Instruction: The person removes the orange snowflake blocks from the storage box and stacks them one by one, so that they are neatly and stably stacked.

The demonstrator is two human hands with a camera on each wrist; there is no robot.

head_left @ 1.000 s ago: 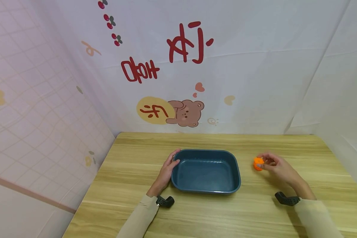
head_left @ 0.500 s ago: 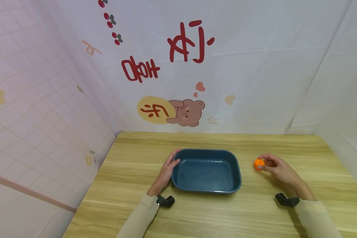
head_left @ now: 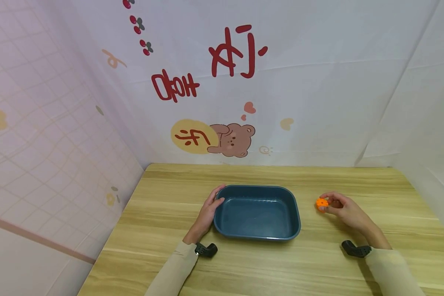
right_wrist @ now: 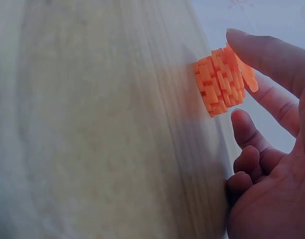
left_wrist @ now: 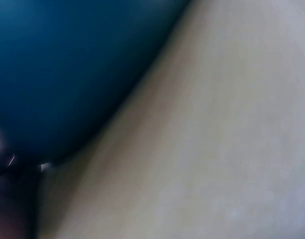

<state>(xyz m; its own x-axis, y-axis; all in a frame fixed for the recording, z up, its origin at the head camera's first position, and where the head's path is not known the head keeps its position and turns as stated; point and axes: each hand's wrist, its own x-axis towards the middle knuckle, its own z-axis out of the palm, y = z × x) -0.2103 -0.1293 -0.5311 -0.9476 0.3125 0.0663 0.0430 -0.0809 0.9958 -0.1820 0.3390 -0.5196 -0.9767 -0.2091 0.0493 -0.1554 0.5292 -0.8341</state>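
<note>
A dark teal rectangular basin [head_left: 257,236] sits on the table in the head view. My left hand [head_left: 206,213] grips its left rim, thumb over the edge and fingers along the outside. The left wrist view shows the basin's blurred outer wall [left_wrist: 68,74] close up. To the basin's right, my right hand [head_left: 349,211] pinches a small orange plastic piece [head_left: 322,203] between thumb and fingers. In the right wrist view this orange piece [right_wrist: 220,82] looks like a short cylinder of notched, brick-like layers. The right hand's other fingers curl loosely beside it.
The wood-grain table [head_left: 251,271] lies under both hands. A white printed cloth wall [head_left: 318,90] rises along its back edge, and another wall [head_left: 59,144] stands on the left. Each wrist carries a black camera mount [head_left: 206,250].
The orange piece has turned slightly in the right hand's fingers, showing more of its notched round face. The left hand and basin stay in place.
</note>
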